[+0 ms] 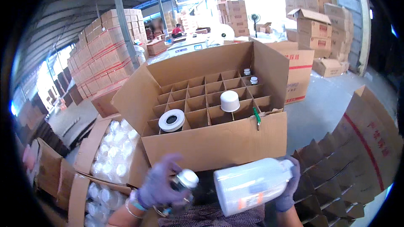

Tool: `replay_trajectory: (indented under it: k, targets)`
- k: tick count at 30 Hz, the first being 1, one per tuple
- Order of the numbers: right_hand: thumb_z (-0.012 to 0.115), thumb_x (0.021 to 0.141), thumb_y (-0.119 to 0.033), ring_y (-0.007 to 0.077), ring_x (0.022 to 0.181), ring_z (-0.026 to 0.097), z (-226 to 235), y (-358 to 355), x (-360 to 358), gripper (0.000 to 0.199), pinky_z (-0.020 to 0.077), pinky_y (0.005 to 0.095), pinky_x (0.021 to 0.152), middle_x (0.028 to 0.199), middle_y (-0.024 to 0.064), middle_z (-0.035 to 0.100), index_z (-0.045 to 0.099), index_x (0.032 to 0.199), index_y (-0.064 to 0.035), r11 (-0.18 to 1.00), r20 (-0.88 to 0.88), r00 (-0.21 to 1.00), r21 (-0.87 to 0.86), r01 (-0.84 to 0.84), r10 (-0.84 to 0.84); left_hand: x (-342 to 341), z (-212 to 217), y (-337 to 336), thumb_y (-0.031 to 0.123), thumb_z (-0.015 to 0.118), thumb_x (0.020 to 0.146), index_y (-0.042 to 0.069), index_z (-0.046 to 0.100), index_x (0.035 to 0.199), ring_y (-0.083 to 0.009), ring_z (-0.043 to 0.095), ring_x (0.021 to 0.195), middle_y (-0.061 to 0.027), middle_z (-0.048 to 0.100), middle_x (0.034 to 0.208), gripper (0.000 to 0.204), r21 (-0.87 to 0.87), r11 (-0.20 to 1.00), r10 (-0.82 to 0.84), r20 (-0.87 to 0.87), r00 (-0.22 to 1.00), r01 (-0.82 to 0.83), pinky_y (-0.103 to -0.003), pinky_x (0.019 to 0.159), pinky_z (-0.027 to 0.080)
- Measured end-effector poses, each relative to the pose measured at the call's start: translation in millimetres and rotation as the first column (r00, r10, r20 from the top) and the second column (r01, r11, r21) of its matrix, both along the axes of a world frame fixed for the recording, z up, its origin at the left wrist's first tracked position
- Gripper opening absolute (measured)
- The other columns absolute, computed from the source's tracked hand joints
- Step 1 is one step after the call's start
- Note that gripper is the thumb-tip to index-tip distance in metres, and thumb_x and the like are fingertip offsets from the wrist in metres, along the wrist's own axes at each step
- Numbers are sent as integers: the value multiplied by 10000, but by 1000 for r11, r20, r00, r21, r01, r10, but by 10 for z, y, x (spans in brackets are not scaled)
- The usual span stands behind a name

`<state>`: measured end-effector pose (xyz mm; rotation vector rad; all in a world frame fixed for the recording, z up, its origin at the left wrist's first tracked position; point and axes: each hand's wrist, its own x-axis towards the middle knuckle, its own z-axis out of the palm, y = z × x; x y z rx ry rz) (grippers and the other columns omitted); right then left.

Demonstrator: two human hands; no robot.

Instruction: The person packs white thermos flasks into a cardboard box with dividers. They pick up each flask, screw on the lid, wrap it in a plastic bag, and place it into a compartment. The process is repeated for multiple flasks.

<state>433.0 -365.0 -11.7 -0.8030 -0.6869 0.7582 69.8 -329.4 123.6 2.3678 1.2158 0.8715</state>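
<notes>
My left hand, in a grey-purple glove, is closed around a small bottle with a white cap; its body is mostly hidden by the fingers. To its right, my gloved right hand grips one end of a large white bottle with an orange label, lying sideways under shiny wrap. Just beyond both hands stands an open cardboard box with a grid of dividers. On its dividers rest a white ring-shaped roll and a white cup-shaped piece. Two white-capped bottles show in its far right cells.
A green pen-like tool hangs on the box's near edge. At left, open cartons hold clear-wrapped white-capped bottles. Another divided carton stands at right. Stacked cartons, a fan and a person in red are farther back.
</notes>
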Motion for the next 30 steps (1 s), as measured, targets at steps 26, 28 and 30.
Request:
replay_trajectory:
  k: [26, 28, 30]
  targets:
    - [540, 942, -207, 276, 998, 588, 256, 55, -1042, 313, 480, 382, 903, 1080, 166, 609, 608, 1162, 4, 987, 569, 809, -129, -91, 149, -356, -2224, 175, 183, 677, 967, 66, 377, 1525, -246, 459, 1370, -109, 429, 1537, 644, -327, 840, -7, 790, 613, 432, -424, 1157, 384]
    - [698, 767, -191, 332, 998, 599, 815, -22, -1177, 451, 486, 396, 911, 1086, 183, 606, 647, 1177, -10, 980, 844, 535, 139, -145, -41, -526, -2255, 148, 193, 679, 972, 79, 351, 1551, -242, 459, 1379, -106, 429, 1548, 675, -409, 758, 23, 796, 605, 508, -425, 1162, 382]
    - [787, 726, -164, 339, 978, 624, 1140, -136, -1316, 523, 513, 412, 857, 1070, 174, 622, 641, 1205, -14, 952, 892, 440, 215, -219, -101, -463, -1920, 6, 207, 679, 976, 84, 347, 1556, -244, 467, 1377, -105, 436, 1547, 679, -410, 843, 1, 649, 761, 348, -428, 1166, 379]
